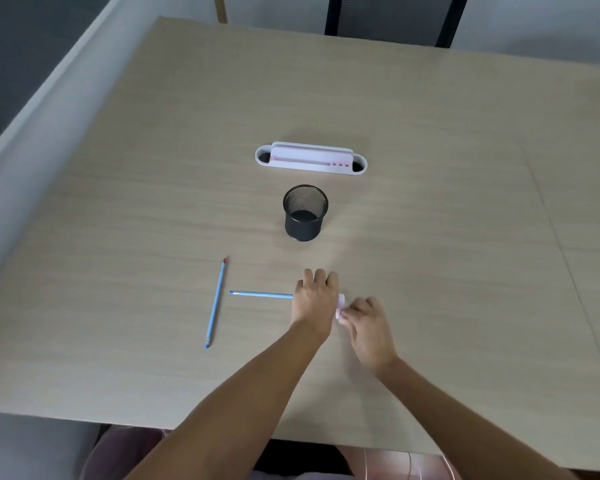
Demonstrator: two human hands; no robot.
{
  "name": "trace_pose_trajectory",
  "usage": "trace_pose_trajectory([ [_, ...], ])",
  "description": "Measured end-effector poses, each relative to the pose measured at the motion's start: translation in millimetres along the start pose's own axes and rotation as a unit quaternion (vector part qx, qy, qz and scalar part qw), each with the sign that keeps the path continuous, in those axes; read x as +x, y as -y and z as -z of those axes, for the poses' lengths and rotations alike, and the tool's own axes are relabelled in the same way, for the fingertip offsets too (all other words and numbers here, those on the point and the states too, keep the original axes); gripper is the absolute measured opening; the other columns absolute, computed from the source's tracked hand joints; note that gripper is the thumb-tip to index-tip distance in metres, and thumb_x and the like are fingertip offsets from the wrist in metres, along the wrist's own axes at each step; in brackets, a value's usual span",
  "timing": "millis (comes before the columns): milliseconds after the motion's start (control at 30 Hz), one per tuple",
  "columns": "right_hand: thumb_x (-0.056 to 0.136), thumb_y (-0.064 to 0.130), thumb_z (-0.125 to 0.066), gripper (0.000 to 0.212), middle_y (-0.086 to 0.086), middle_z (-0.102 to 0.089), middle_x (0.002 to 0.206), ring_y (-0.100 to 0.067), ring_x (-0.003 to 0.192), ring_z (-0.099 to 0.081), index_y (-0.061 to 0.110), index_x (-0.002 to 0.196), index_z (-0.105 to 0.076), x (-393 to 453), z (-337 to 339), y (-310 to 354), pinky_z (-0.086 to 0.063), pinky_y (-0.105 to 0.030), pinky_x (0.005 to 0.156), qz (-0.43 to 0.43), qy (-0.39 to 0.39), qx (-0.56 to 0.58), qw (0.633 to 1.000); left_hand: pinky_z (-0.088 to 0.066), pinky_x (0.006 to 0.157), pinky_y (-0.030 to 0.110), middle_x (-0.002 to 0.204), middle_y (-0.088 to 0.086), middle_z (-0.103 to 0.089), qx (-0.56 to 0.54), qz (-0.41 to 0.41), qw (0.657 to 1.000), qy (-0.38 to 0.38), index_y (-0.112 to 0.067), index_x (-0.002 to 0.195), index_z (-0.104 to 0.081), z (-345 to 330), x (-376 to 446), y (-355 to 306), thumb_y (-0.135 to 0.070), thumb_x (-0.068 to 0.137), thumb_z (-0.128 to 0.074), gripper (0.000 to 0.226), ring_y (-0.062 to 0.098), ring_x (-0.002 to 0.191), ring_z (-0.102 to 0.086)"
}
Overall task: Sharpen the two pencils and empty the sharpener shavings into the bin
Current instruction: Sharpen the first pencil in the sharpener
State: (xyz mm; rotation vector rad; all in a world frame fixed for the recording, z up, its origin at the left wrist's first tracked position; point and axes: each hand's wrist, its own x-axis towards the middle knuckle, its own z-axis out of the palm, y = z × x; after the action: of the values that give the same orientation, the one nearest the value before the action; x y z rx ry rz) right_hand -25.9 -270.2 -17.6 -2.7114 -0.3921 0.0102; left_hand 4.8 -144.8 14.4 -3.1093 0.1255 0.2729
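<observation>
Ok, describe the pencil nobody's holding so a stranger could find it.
Start at the black mesh cup mid-table. Nearer the person and to the left, a blue pencil lies alone, red tip pointing away. The other pencil lies crosswise, its end under the left hand.

An office: wood-grain desk (430, 168), mesh pen cup (305, 216), desk organiser (310, 160).

No text, label, brand, number or sign can be read anywhere in the view. The pale wooden table (430, 168) carries no print, and the marks on the white and pink plastic desk organiser (310, 159) are too small to make out.
</observation>
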Motion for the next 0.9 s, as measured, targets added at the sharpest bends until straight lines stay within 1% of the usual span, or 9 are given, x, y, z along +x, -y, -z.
trace_pose_trajectory([
  [67, 0.088, 0.017, -0.056, 0.017, 0.001, -0.06, 0.075, -0.022, 0.071, -0.05, 0.019, 0.078, -0.068, -22, 2, -1, -0.041, -0.03, 0.064, -0.022, -0.013, 0.03, 0.999, -0.035, 0.043, 0.019, 0.061, -0.006, -0.056, 0.001, -0.003, 1.0, -0.011, -0.022, 0.067, -0.058, -1, 0, 0, -0.018, 0.029, -0.082, 0.046, 0.014, 0.059, -0.055],
  [167, 0.09, 0.025, -0.042, 0.025, 0.004, -0.059, 0.078, -0.021, 0.076, -0.048, 0.022, 0.081, -0.065, -24, 16, -4, -0.027, -0.025, 0.069, 0.03, -0.039, 0.004, 0.999, -0.035, 0.051, 0.022, 0.076, -0.003, -0.059, -0.003, -0.023, 1.0, -0.012, -0.019, 0.084, -0.054, -9, -2, -1, -0.022, 0.051, -0.08, 0.042, 0.017, 0.074, -0.055],
  [300, 0.086, 0.027, -0.06, 0.011, 0.005, -0.059, 0.077, -0.02, 0.078, -0.045, 0.026, 0.078, -0.067, 32, 34, -12, -0.029, -0.029, 0.066, 0.02, -0.109, -0.039, 0.993, -0.042, 0.051, 0.023, 0.076, -0.002, -0.06, -0.01, -0.023, 1.0, -0.01, -0.019, 0.083, -0.057, -6, -1, 0, -0.017, 0.048, -0.079, 0.042, 0.018, 0.072, -0.057],
  [433, 0.068, 0.008, -0.079, 0.015, -0.001, -0.06, 0.066, -0.028, 0.068, -0.054, 0.021, 0.066, -0.071, 55, 16, -12, -0.042, -0.037, 0.056, 0.027, -0.034, -0.086, 0.995, -0.04, 0.042, 0.02, 0.059, -0.007, -0.057, 0.007, -0.008, 1.0, -0.025, -0.023, 0.065, -0.06, 0, -4, 0, -0.02, 0.034, -0.081, 0.037, 0.014, 0.057, -0.057],
  [500, 0.061, 0.0, -0.08, 0.023, -0.001, -0.058, 0.061, -0.028, 0.063, -0.053, 0.02, 0.063, -0.069, 32, 4, -9, -0.045, -0.036, 0.053, 0.029, 0.002, -0.079, 0.996, -0.039, 0.042, 0.02, 0.058, -0.007, -0.057, 0.005, -0.004, 0.999, -0.033, -0.023, 0.063, -0.06, 0, -3, -1, -0.02, 0.032, -0.081, 0.038, 0.014, 0.057, -0.056],
  [567, 0.068, 0.003, -0.077, 0.02, 0.001, -0.058, 0.064, -0.025, 0.066, -0.051, 0.021, 0.068, -0.07, -3, -2, -6, -0.045, -0.035, 0.057, 0.012, 0.0, -0.041, 0.999, -0.038, 0.042, 0.02, 0.058, -0.007, -0.056, 0.01, 0.002, 1.0, -0.013, -0.024, 0.064, -0.059, 0, -3, -3, -0.018, 0.028, -0.083, 0.043, 0.013, 0.057, -0.055],
  [700, 0.085, 0.019, -0.051, 0.016, 0.002, -0.058, 0.075, -0.016, 0.079, -0.039, 0.022, 0.08, -0.066, -23, 14, -7, -0.027, -0.027, 0.069, 0.038, -0.075, -0.002, 0.996, -0.038, 0.042, 0.02, 0.059, -0.006, -0.056, -0.006, -0.012, 1.0, -0.026, -0.023, 0.065, -0.058, -4, -2, -3, -0.028, 0.035, -0.085, 0.04, 0.014, 0.058, -0.055],
  [800, 0.083, 0.021, -0.062, 0.006, 0.004, -0.058, 0.074, -0.017, 0.079, -0.042, 0.024, 0.079, -0.064, 15, 32, -9, -0.022, -0.025, 0.071, 0.046, -0.141, -0.03, 0.988, -0.04, 0.045, 0.02, 0.064, -0.006, -0.059, -0.002, -0.015, 1.0, -0.022, -0.022, 0.071, -0.06, -6, -3, -1, -0.034, 0.041, -0.085, 0.041, 0.015, 0.062, -0.058],
  [900, 0.081, 0.024, -0.071, 0.008, 0.003, -0.059, 0.07, -0.023, 0.073, -0.05, 0.024, 0.074, -0.068, 49, 34, -13, -0.027, -0.03, 0.067, 0.036, -0.142, -0.057, 0.988, -0.037, 0.041, 0.019, 0.058, -0.005, -0.056, -0.015, -0.01, 1.0, -0.022, -0.02, 0.067, -0.06, -3, -3, 0, -0.019, 0.029, -0.084, 0.045, 0.015, 0.056, -0.055],
])
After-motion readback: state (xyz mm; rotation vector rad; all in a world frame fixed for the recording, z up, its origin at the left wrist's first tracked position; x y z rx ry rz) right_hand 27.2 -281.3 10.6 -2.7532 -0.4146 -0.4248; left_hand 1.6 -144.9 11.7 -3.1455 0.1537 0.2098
